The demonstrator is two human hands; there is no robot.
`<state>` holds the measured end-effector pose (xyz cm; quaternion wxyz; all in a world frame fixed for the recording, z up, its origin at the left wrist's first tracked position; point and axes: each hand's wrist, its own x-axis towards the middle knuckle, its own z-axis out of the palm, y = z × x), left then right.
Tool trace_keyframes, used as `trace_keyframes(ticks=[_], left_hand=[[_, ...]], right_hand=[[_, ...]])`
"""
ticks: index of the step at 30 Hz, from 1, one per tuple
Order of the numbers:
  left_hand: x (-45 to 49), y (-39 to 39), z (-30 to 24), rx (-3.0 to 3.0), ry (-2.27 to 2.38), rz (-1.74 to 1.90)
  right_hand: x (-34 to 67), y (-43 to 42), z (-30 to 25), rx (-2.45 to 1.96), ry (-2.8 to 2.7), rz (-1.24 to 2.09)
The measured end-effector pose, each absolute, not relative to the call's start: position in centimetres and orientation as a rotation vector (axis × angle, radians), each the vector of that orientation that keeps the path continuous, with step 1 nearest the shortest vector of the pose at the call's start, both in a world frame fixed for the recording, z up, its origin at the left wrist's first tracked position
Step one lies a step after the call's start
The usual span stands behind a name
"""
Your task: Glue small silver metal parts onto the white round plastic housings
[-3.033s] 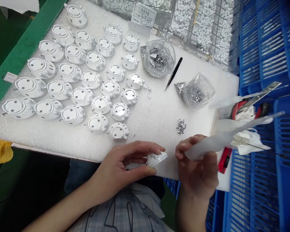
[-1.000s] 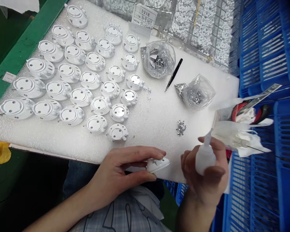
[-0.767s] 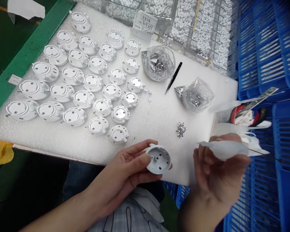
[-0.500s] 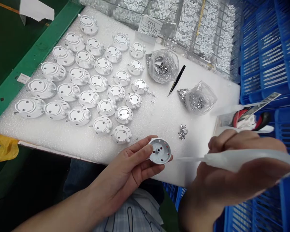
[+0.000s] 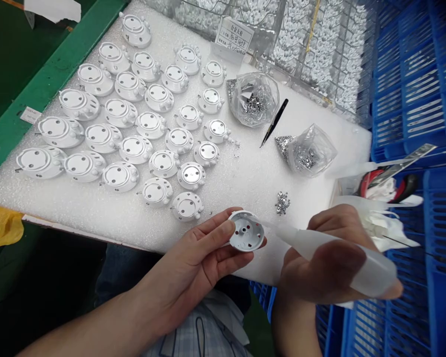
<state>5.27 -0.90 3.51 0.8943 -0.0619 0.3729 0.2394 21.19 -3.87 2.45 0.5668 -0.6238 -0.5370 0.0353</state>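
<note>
My left hand (image 5: 211, 243) grips a small round white plastic shell (image 5: 250, 239) by its rim, hollow side up. Inside it are a central post and several small dark and red holes. My right hand (image 5: 330, 263) is closed round a translucent squeeze bottle (image 5: 371, 270) with a long thin nozzle. The nozzle's tip reaches over the shell's upper rim; whether it touches cannot be made out. Just beyond the hands lies a little heap of small shiny metal parts (image 5: 282, 203).
Rows of similar white shells (image 5: 121, 176) stand on the white foam sheet (image 5: 230, 183). Behind are two plastic bags of metal parts (image 5: 254, 101), black tweezers (image 5: 274, 123) and clear trays of white pieces (image 5: 293, 44). Blue crates (image 5: 401, 99) and red-black handled pliers (image 5: 367, 181) are at right.
My right hand has moved left with the squeeze bottle, bringing its nozzle from beside the shell to over its upper rim. My left hand stays nearly still. The view has shifted slightly.
</note>
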Motion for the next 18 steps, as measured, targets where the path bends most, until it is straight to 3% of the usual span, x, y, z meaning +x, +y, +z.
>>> trace_keyframes(ticks=[10,18], left_hand=[[5.2,-1.1,3.4,-0.127,0.725,0.532],[5.2,-1.1,3.3,-0.105,0.721,0.528]], right_hand=[[21.0,-2.8,0.9,-1.354,-1.283,-0.141],[20.8,-3.3,1.9,-1.442,-1.208,0.032]])
